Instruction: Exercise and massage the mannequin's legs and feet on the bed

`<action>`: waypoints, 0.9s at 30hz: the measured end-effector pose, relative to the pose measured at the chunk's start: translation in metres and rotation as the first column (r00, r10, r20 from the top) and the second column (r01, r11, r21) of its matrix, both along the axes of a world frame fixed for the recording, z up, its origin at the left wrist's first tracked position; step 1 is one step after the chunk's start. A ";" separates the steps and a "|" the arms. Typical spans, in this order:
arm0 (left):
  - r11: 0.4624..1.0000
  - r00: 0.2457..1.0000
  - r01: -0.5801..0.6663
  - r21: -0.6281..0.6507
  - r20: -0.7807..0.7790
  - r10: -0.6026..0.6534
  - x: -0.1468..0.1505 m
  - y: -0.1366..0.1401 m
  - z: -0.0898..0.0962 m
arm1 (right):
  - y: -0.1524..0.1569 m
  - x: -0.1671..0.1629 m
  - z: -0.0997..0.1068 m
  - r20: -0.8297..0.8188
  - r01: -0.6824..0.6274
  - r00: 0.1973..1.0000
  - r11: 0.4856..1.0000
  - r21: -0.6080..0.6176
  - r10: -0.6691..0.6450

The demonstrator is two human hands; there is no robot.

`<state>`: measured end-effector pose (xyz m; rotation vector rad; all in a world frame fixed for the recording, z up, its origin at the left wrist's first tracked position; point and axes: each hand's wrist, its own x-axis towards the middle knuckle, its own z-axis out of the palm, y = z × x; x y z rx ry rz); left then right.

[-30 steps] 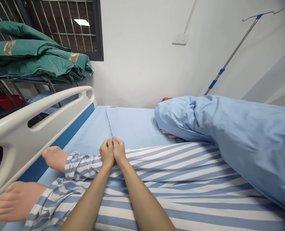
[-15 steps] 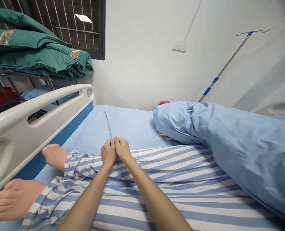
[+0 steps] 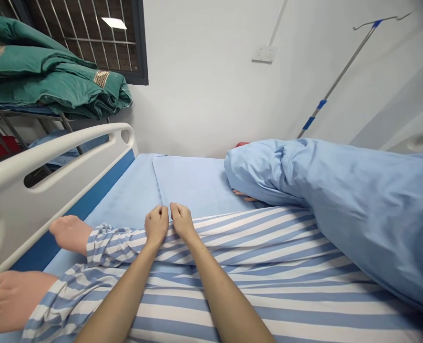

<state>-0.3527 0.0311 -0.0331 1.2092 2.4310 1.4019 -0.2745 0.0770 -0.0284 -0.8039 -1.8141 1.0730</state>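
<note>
My left hand [image 3: 157,224] and my right hand [image 3: 182,222] are both closed, side by side with a narrow gap between them. They are at the far leg of the blue-and-white striped trousers [image 3: 247,233], by the edge of the light blue bed sheet [image 3: 190,178]. A crease in the sheet runs down toward my hands. My fingers are curled under, so what they hold, if anything, is hidden. The trousers are on a figure lying on the bed, whose smooth bare feet [image 3: 71,233] point left. A light blue quilt [image 3: 325,190] covers the figure's upper part, and fingertips [image 3: 245,195] show from under it.
A white bed end board [image 3: 71,143] stands at the left. Beyond it, folded green quilts [image 3: 54,85] lie on a metal-framed bed. A drip pole [image 3: 340,78] leans into view at the right, before the white wall with a socket [image 3: 264,54].
My fists, which were touching, have come slightly apart, the left one moving a little left. The view has shifted slightly to the right. Trousers and quilt look much the same.
</note>
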 end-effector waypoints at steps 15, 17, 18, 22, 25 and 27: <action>0.974 0.954 -0.097 0.204 0.299 0.033 0.038 0.028 0.022 | 0.009 0.004 0.005 -0.340 -0.034 0.938 0.954 -0.298 -0.073; 0.983 0.973 -0.075 0.170 0.227 0.035 0.041 0.024 0.014 | 0.009 0.005 0.006 -0.343 -0.029 0.936 0.954 -0.300 -0.079; 0.985 0.980 -0.059 0.162 0.198 0.026 0.042 0.022 0.012 | 0.009 0.005 0.006 -0.343 -0.029 0.936 0.955 -0.297 -0.078; 0.989 0.985 -0.026 0.144 0.172 0.001 0.041 0.019 0.009 | 0.008 0.005 0.006 -0.330 -0.025 0.941 0.956 -0.291 -0.075; 0.992 0.986 -0.012 0.127 0.164 -0.009 0.039 0.020 0.010 | 0.007 0.005 0.004 -0.311 -0.023 0.948 0.959 -0.283 -0.069; 0.992 0.988 -0.012 0.122 0.157 -0.008 0.039 0.020 0.009 | 0.008 0.004 0.003 -0.291 -0.013 0.954 0.962 -0.273 -0.070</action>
